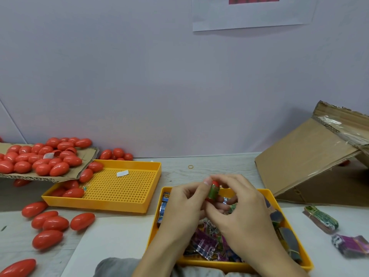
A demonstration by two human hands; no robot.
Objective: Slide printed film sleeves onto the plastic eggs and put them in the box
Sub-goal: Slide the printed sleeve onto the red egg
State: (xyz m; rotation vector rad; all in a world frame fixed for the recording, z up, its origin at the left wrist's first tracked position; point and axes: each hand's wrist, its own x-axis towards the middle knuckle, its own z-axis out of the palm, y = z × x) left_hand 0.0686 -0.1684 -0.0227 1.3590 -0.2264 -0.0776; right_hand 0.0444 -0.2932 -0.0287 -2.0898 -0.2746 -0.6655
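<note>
Pale table under a blank wall. Over the near tray's far rim, both hands, left and right, pinched the egg, its sleeve partly on. Likely light, hard and slippery; thin film creases, so grip the bare ends.

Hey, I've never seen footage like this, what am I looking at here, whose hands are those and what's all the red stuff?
This is one picture from a camera worn on a person's head, looking down at their own work table. The left hand and right hand together hold a red plastic egg with a green printed sleeve partly on it. Below them, a yellow tray holds loose printed sleeves. Bare red eggs lie at the left, more on a cardboard sheet over a second yellow tray. A cardboard box stands at right.
</note>
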